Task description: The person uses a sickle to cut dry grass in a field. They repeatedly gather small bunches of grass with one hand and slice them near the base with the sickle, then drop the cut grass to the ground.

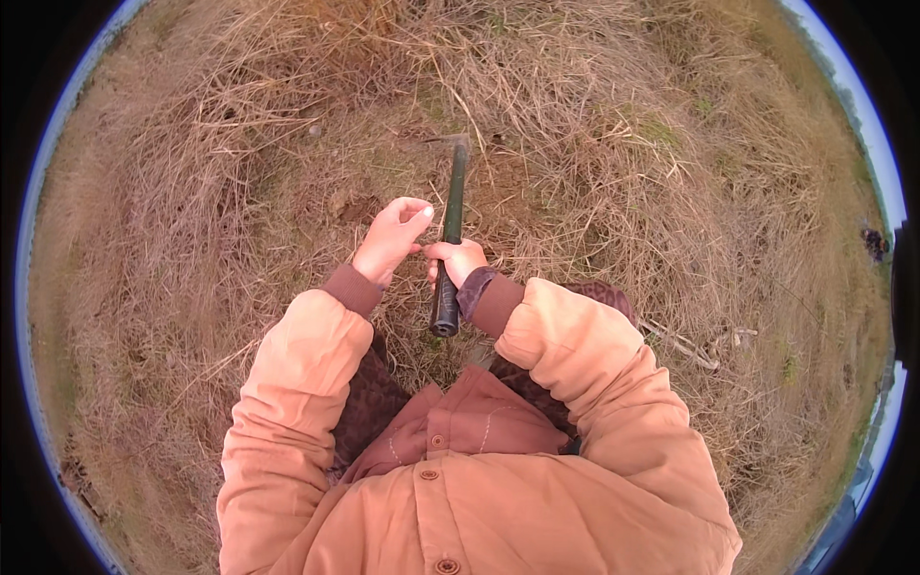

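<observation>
My right hand (460, 260) is closed around the dark green and black handle of a hand tool (453, 194), near its lower end. The handle stretches away from me, and a thin metal blade sticks out to the left at its far end, like that of a sickle or small hoe. To the left of the handle is my left hand (394, 236), its thumb and index finger curled near each other. Whether anything small lies between those fingertips I cannot tell. Its lower fingers come close to my right thumb.
Dry, tangled grass (618, 180) spreads all around. Beyond my hands is a patch of bare brown soil (503, 194). A pale dry stalk (683, 345) lies to the right of my knee. A small dark object (875, 244) shows at the far right edge.
</observation>
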Demonstrator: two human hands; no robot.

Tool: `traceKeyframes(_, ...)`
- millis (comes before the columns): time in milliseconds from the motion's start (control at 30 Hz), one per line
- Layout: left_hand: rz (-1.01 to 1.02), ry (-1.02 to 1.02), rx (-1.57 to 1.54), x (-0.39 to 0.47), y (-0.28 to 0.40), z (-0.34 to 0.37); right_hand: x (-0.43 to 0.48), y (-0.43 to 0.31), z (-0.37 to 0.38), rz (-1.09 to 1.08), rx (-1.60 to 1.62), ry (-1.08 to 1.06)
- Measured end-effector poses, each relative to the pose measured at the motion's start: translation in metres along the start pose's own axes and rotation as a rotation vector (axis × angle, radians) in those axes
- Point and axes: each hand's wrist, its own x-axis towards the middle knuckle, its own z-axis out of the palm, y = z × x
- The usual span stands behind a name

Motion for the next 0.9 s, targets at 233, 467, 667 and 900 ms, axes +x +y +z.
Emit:
traceKeyframes(233, 0.036, 0.103, -0.059, -0.001, 0.005, -0.013, -0.003, 0.01, 0.003, -0.072, -0.287, -0.058)
traceKeyframes(467, 0.167, 0.216, -0.127, -0.005, 0.011, -0.027, 0.008, 0.024, -0.005, -0.068, -0.452, -0.048)
traceKeyframes(667, 0.208, 0.246, -0.14, -0.007, 0.013, -0.028, 0.015, 0.022, -0.011, -0.116, -0.537, 0.093)
traceKeyframes(900, 0.228, 0.162, -0.088, -0.005, 0.005, -0.023, 0.026, 0.022, -0.019, -0.095, -0.475, 0.048)
